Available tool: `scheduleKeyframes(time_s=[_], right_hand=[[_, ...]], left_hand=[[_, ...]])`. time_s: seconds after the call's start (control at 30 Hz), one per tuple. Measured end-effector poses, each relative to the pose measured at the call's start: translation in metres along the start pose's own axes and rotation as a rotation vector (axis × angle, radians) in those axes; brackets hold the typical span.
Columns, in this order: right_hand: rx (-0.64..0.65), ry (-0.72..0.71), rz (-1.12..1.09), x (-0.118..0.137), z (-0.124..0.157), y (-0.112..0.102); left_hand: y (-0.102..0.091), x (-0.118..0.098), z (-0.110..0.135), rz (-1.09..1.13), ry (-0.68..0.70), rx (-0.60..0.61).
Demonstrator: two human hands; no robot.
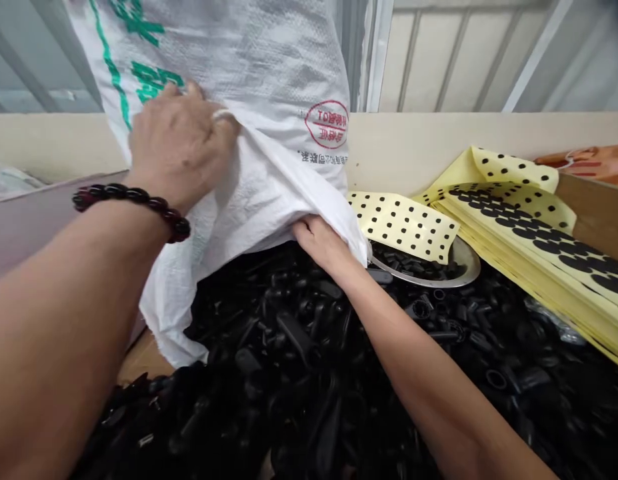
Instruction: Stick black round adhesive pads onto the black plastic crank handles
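A white woven sack (283, 73) with green and red print stands tilted, its mouth low over a heap of black plastic parts (293, 333). My left hand (181, 143), with a dark bead bracelet at the wrist, is closed on the sack's fabric near its upper left. My right hand (316, 240) reaches under the folded edge of the sack's mouth. Its fingers are hidden by the cloth, so what they hold or touch does not show. Black parts lie directly below both arms.
Right of the sack, a metal bowl (469, 263) holds small black pieces, partly covered by a yellow dotted sheet (403, 223). A stack of yellow sheets with black discs (539, 247) lies farther right. An orange bag (593, 163) sits behind. A pale wall (403, 137) bounds the back.
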State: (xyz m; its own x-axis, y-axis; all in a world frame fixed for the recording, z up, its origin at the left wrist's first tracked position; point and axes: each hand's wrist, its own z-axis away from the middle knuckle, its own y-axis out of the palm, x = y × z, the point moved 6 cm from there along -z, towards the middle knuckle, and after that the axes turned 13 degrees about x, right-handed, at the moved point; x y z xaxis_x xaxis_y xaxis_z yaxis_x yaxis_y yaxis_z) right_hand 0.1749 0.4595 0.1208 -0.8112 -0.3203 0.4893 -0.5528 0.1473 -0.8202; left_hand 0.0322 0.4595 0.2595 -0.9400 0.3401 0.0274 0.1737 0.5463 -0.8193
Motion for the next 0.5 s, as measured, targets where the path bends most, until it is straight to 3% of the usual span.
scheduleKeyframes(time_s=[0.17,0.3,0.4,0.5], right_hand=[[0.172,0.152,0.025,-0.032,-0.011,0.030],[0.264,0.139,-0.001,-0.044,-0.022,0.040],[0.367,0.096,-0.028,-0.051,-0.026,0.042],[0.515,0.063,-0.043,-0.051,-0.024,0.047]], left_hand=[[0.015,-0.020,0.011,-0.038,0.019,0.083],[0.026,-0.022,0.024,0.025,0.041,0.051],[0.037,-0.020,0.014,0.002,0.069,0.091],[0.035,-0.015,-0.008,-0.033,0.098,0.104]])
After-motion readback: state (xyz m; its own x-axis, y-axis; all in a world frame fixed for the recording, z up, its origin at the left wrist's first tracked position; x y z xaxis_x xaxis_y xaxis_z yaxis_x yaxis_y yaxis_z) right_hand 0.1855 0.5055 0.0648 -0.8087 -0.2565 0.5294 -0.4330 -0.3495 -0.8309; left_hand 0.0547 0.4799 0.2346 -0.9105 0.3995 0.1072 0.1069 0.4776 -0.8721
